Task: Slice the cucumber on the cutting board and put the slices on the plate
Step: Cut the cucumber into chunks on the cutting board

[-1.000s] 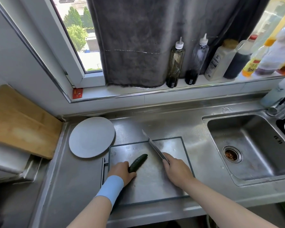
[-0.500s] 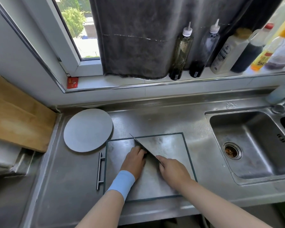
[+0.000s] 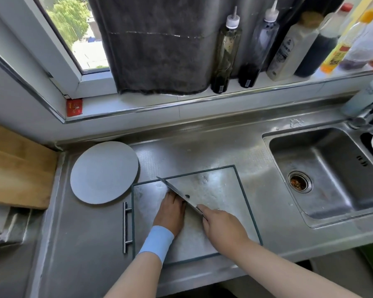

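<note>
Barely visible, cucumber (image 3: 187, 196) under left hand (image 3: 170, 212) fingers (image 3: 173, 197), against knife (image 3: 176, 191)

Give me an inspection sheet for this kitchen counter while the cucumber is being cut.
Surface: steel counter, steel cutting board on it.
Job's things: knife blade over the board; cucumber hidden under the left hand; plate holds no slices.
Clutter: bottles and red packet on the sill; wooden board at left.
Hands: right hand grips the knife; left hand beside the blade, grip hidden.
Cables: nothing seen.
Surroundings: sink at right, window, dark cloth.
</note>
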`<state>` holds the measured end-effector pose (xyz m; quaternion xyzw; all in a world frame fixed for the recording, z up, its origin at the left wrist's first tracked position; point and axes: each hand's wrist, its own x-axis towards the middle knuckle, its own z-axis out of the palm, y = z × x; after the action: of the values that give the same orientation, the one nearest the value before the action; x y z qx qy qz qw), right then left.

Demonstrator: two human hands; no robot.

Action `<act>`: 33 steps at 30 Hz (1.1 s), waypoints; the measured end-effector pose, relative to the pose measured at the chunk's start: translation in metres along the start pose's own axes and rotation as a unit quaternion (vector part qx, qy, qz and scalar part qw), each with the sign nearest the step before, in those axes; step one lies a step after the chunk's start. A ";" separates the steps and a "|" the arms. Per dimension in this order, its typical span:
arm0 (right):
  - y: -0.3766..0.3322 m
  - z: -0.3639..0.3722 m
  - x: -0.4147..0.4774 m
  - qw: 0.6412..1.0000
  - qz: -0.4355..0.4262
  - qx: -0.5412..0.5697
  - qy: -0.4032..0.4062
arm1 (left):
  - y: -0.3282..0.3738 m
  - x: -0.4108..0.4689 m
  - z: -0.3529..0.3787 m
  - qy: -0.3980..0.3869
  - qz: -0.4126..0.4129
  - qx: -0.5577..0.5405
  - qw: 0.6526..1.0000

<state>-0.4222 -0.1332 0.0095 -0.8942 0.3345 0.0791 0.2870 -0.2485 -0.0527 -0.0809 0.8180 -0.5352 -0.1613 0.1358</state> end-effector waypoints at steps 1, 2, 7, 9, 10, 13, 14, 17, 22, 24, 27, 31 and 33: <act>0.000 0.000 0.000 1.000 0.002 0.005 -0.002 | 0.000 0.000 0.000 -0.001 0.001 0.002 1.000; 0.000 0.000 0.000 1.000 0.004 0.007 -0.003 | -0.001 0.001 0.001 0.001 0.001 -0.001 1.000; 0.002 -0.003 0.003 1.000 0.009 0.011 0.007 | 0.010 0.000 -0.008 0.049 -0.020 -0.093 0.994; 0.003 -0.004 0.002 1.000 0.015 0.014 0.000 | 0.012 0.000 -0.011 0.061 -0.016 -0.099 0.993; 0.004 -0.004 0.002 1.000 0.016 0.017 -0.002 | 0.012 0.000 -0.011 0.057 -0.018 -0.098 0.993; 0.005 -0.005 0.004 0.999 0.016 0.034 -0.001 | 0.009 0.000 -0.006 0.042 -0.020 -0.088 0.995; 0.006 -0.005 0.005 0.999 0.017 0.040 -0.001 | 0.007 0.000 -0.003 0.041 -0.021 -0.084 0.995; 0.008 -0.007 0.010 0.997 0.021 0.073 -0.005 | 0.005 0.001 0.001 0.050 -0.014 -0.074 0.996; 0.015 -0.005 0.023 0.988 0.045 0.147 -0.029 | 0.006 0.002 0.000 0.064 -0.005 -0.088 0.994; 0.016 -0.003 0.029 0.983 0.052 0.170 -0.033 | 0.006 0.002 0.000 0.066 0.001 -0.093 0.993; 0.015 -0.003 0.041 0.979 0.060 0.190 -0.032 | 0.004 0.002 0.001 0.061 0.002 -0.101 0.993; 0.005 -0.008 0.054 0.980 0.047 0.188 -0.036 | 0.004 0.002 -0.001 0.067 0.007 -0.098 0.993; 0.004 -0.011 0.055 0.979 0.046 0.195 -0.040 | 0.005 0.001 -0.005 0.069 0.006 -0.098 0.993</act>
<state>-0.3834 -0.1722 -0.0017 -0.8007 0.3729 0.0616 0.4648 -0.2500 -0.0553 -0.0744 0.8065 -0.5113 -0.1555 0.2527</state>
